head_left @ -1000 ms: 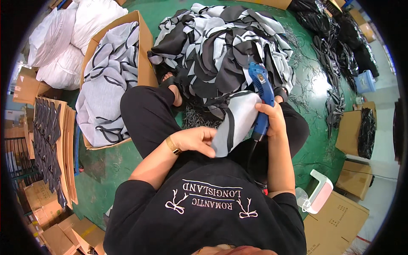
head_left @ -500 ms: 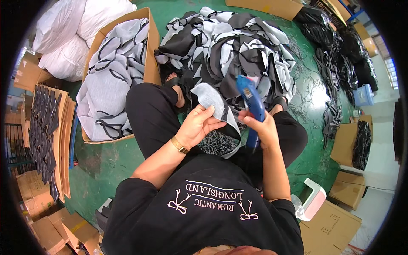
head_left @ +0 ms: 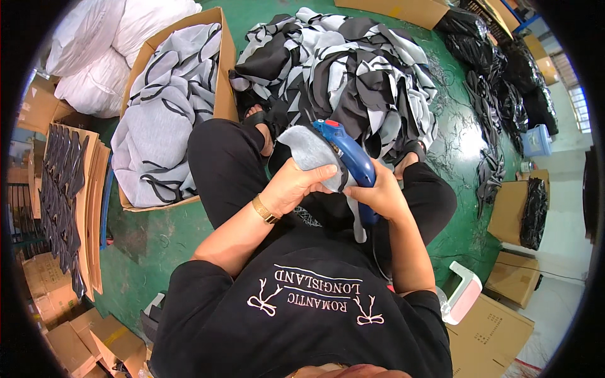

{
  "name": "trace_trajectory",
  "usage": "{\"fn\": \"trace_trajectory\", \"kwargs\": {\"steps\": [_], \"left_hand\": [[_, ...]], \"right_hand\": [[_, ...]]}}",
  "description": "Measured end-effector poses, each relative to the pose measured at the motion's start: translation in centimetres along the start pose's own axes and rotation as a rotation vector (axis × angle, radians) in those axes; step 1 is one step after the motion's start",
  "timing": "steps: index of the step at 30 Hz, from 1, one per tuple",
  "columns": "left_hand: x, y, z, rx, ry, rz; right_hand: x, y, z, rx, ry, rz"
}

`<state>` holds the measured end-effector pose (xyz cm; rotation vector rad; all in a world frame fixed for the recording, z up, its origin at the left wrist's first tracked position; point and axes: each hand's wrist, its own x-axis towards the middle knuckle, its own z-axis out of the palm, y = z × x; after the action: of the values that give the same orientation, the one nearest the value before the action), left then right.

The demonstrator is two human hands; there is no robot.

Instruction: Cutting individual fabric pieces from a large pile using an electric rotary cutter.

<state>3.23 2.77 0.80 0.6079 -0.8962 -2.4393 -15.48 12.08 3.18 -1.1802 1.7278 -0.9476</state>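
Note:
My left hand [head_left: 291, 186] pinches a grey fabric piece [head_left: 306, 147] with dark edging, thumb on top, above my lap. Part of the piece hangs down between my hands. In my right hand [head_left: 383, 194] is a blue handheld electric cutter [head_left: 355, 157], fingers wrapped round its body. Its head, with a red button, lies against the right edge of the fabric piece. The fabric and the tool's head hide the exact point of contact. A thin cord runs down from the cutter's lower end.
Ahead lies a large heap of grey and black fabric pieces [head_left: 340, 69]. An open cardboard box [head_left: 225, 75] of black-edged grey pieces stands at left, near white sacks [head_left: 94, 82]. Thread scraps litter the green floor [head_left: 460, 151]. Black bags [head_left: 504, 69] and cartons line the right.
The cutter has moved left and down, from apart to against the fabric's edge. The held fabric has shifted slightly left, and my hands are closer together.

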Motion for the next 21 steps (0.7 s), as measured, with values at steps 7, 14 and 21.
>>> {"fn": "trace_trajectory", "kwargs": {"steps": [7,14,21], "left_hand": [[0.9,1.5,-0.6,0.015,0.284,0.119],[1.9,1.3,-0.4,-0.029,0.319,0.264],[1.8,1.1,0.4,-0.036,0.354,0.255]], "right_hand": [[-2.3,-1.0,-2.5,0.3,0.086,0.063],[-6.2,-0.5,-2.0,0.396,-0.021,0.267],[-6.3,0.1,-1.7,0.349,-0.045,0.31]]}}
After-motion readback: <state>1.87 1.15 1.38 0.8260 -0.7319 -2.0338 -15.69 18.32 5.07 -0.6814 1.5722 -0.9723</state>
